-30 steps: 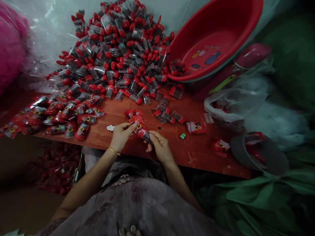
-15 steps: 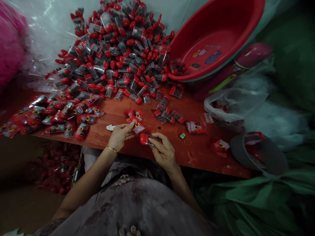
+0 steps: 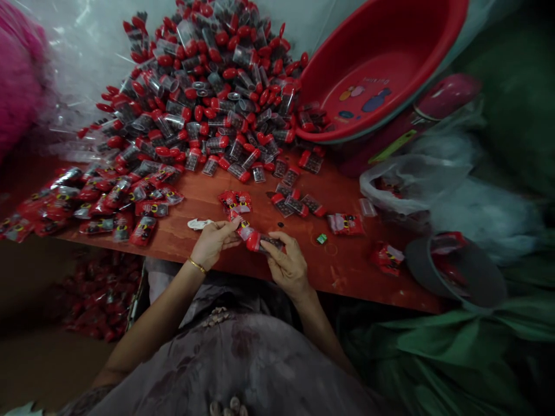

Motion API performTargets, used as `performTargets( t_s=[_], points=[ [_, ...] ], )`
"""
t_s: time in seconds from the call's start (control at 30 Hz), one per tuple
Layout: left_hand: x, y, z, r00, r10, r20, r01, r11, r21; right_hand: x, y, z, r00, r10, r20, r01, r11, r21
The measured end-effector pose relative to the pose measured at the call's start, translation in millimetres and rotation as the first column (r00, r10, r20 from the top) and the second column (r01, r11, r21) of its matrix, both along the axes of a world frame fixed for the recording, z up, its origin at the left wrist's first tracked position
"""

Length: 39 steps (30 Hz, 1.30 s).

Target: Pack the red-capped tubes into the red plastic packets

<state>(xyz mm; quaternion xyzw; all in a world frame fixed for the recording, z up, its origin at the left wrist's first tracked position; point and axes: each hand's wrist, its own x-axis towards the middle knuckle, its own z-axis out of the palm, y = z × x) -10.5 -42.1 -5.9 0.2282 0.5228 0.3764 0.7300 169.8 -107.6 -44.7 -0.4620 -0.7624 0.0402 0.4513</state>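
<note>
My left hand (image 3: 215, 242) pinches a small red printed plastic sleeve (image 3: 245, 229) between thumb and fingers. In my right hand (image 3: 287, 263) is a clear plastic container with a red cap (image 3: 254, 241), its dark contents partly hidden by my fingers. The capped end meets the open-looking end of the sleeve; whether it has entered cannot be made out. Just beyond my left hand lie more red printed sleeves (image 3: 235, 200) on the wooden table (image 3: 199, 199). Several like containers (image 3: 296, 206) lie beyond my right hand.
A large heap of red-capped containers (image 3: 217, 110) fills the back. Wrapped containers (image 3: 108, 199) pile up at the left. To the right are a tilted red basin (image 3: 390, 55), a plastic bag (image 3: 411, 185) and a grey bowl (image 3: 422, 266). A box of red packets (image 3: 95, 300) stands below left.
The sleeve and the capped end of the container have come together; they were slightly apart before. My left hand has turned the sleeve toward the cap. The things on the table look unmoved.
</note>
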Motion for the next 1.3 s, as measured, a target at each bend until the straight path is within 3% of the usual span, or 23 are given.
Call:
performTargets(
  t_s=[0.33,0.47,0.7,0.87,1.07,1.3],
  points=[
    [11.0,-10.7,2.5,0.998,0.034,0.057,-0.038,0.997,0.072,-14.0,4.2,0.6,0.999,-0.037,-0.004,0.037,0.999,-0.035],
    [14.1,-15.4,1.7,0.995,0.059,0.075,-0.062,0.997,0.041,-18.1,4.5,4.0,0.998,-0.043,0.035,0.043,0.999,-0.001],
    [27.5,-26.9,-5.3,0.983,0.143,0.118,-0.143,0.990,-0.014,-25.0,1.6,-6.6,0.980,-0.191,0.048,0.186,0.978,0.092],
    [32.6,-26.6,-8.1,0.943,0.288,0.169,-0.291,0.957,-0.005,-31.4,2.1,-4.7,0.987,-0.162,-0.018,0.161,0.986,-0.034],
    [30.3,-25.6,-9.0,0.953,0.257,0.161,-0.268,0.962,0.051,-29.3,4.8,0.3,0.975,-0.206,-0.083,0.183,0.957,-0.224],
    [37.2,-31.2,-10.5,0.952,0.277,0.128,-0.292,0.949,0.119,-33.0,2.5,0.3,0.962,-0.272,0.008,0.271,0.952,-0.141]
  ],
)
